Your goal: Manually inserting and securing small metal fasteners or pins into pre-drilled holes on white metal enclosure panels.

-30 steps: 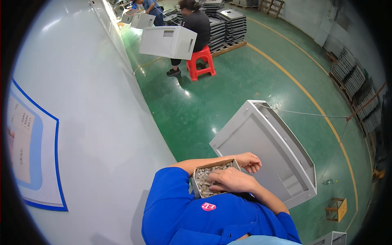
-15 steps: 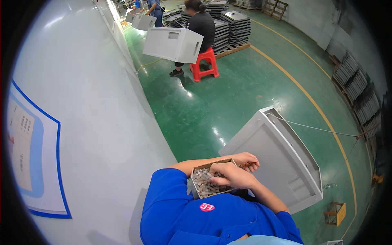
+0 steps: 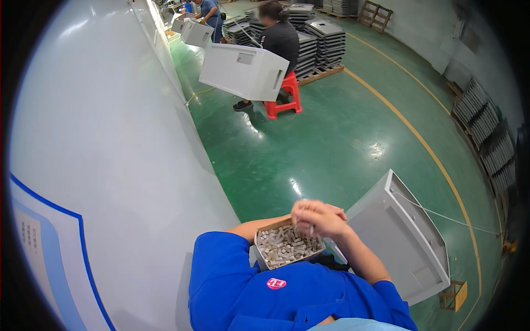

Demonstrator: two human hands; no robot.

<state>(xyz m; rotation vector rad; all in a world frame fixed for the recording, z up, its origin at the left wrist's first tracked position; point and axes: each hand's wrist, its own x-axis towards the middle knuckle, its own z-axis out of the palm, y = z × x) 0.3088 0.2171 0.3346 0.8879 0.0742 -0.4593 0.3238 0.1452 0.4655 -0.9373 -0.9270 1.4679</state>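
Observation:
A small open cardboard box (image 3: 256, 257) sits in the crook of my left arm against my blue shirt. It holds many short, light grey cylindrical pieces (image 3: 287, 245). Over the box's far right corner my right hand (image 3: 317, 218) is curled closed, with the tip of a small pale piece showing below its fingers. My left hand (image 3: 338, 212) lies just behind the right one and is mostly covered by it, so its fingers cannot be made out. Beside both hands hangs a large light grey sheet-metal cabinet shell (image 3: 386, 237), tilted, with a cord attached near its top.
A long white wall (image 3: 121, 138) runs along my left, with a blue-framed poster (image 3: 61, 265). Ahead, another white metal cabinet (image 3: 243, 71) hangs before a person on a red stool (image 3: 284, 99). Stacked metal panels (image 3: 324, 44) stand behind; a small wooden stand (image 3: 454, 296) is at right.
My right hand has come up out of the box with a small pale piece and now covers much of my left hand. The near cabinet has shifted right and lower in view.

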